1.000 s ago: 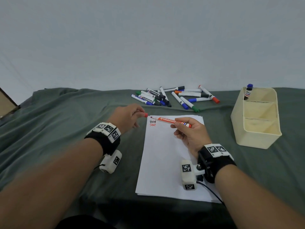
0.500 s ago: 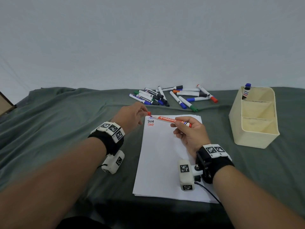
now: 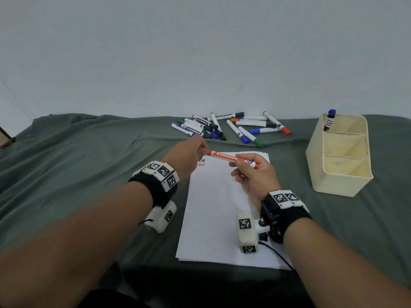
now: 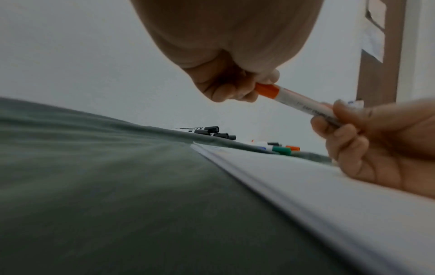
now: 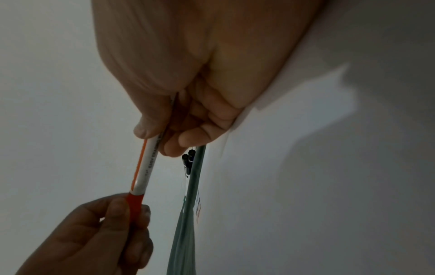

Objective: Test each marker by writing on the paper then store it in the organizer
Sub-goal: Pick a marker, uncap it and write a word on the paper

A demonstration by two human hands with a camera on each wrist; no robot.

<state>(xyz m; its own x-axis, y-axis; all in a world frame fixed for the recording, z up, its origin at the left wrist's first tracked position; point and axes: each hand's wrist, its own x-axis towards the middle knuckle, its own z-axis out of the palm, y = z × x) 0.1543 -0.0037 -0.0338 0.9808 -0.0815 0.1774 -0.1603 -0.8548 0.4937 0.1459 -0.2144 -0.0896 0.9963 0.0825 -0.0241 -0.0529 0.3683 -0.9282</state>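
The right hand grasps the barrel of an orange whiteboard marker, fingers curled around its rear half, and holds it nearly level just above the top of the paper. The left hand pinches the marker's orange cap between thumb and fingertips; the cap sits against the barrel, and its far end is hidden inside the fingers. Two short words, one dark and one red, show on the paper's top left corner, partly covered by the left hand. The paper is a thin stack lying on a grey-green cloth that covers the worktop. Beyond the paper lies a loose pile of markers with black, blue, green and orange caps; several overlap, so their count is hard to make out. To the right stands a cream organizer with three compartments; a blue-capped marker stands upright in the farthest one. Both forearms wear black bands with white coded tags, and the lower arms are cut off by the picture's edge.
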